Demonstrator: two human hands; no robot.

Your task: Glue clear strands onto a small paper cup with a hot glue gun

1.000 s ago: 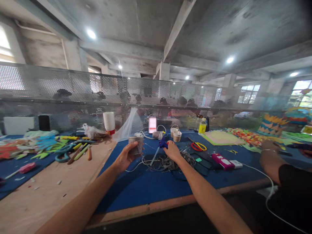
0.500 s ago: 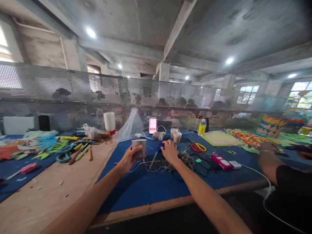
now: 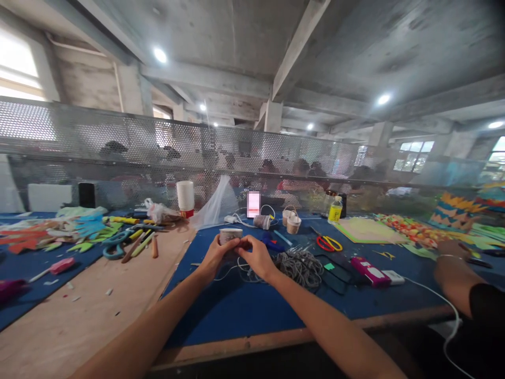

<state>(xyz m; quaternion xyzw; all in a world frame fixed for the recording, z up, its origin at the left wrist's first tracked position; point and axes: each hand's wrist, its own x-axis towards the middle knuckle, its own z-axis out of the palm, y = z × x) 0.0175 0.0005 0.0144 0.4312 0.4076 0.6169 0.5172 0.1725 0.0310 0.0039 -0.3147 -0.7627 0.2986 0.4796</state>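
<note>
My left hand (image 3: 215,258) is wrapped round a small grey cup (image 3: 230,235), held upright over the blue mat (image 3: 244,305). My right hand (image 3: 256,257) has its fingers closed on the cup's right side, thumb toward the rim. A tangle of grey cord (image 3: 300,266) lies just right of my right hand. A blue glue gun (image 3: 272,243) lies on the mat behind my hands.
Red-and-yellow scissors (image 3: 329,243), a pink box (image 3: 366,271), small wrapped cups (image 3: 292,222), a stack of paper cups (image 3: 185,197) and a yellow bottle (image 3: 335,209) lie beyond. Another person's arm (image 3: 453,271) rests at right. Tools and coloured paper shapes (image 3: 79,231) cover the left. A mesh screen (image 3: 118,152) backs the table.
My right hand left the glue gun and came left to close on the cup in my left hand. The view shifted slightly left.
</note>
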